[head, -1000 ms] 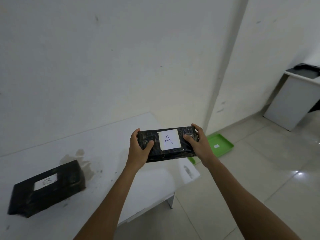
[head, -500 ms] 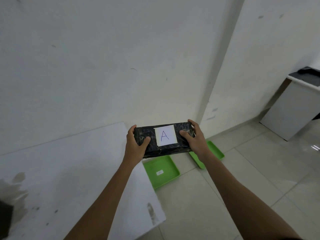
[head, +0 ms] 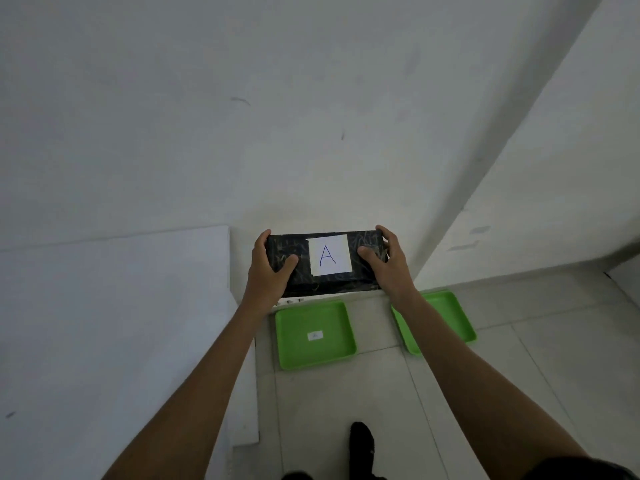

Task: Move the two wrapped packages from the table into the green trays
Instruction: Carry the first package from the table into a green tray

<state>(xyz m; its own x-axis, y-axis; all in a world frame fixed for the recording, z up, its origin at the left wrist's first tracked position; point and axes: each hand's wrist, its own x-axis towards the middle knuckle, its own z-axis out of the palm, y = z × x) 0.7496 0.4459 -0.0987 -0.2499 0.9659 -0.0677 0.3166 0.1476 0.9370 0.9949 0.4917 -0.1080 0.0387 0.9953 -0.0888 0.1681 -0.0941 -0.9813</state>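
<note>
I hold a black wrapped package (head: 360,284) with a white label marked "A" in the air, level, above the floor. My left hand (head: 268,268) grips its left end and my right hand (head: 388,263) grips its right end. Below it on the tiled floor lie two green trays. The left green tray (head: 315,336) carries a small white label and sits just under the package. The right green tray (head: 446,317) is partly hidden by my right forearm. The second package is out of view.
The white table (head: 114,323) fills the left side, its right edge beside the left tray. A white wall stands close ahead, with a corner at the right. My dark shoe (head: 362,441) is on the floor tiles near the bottom.
The view has swung right and down, away from the table. The package, held in both hands, now hangs over the floor above the trays. The second package has left the view.
</note>
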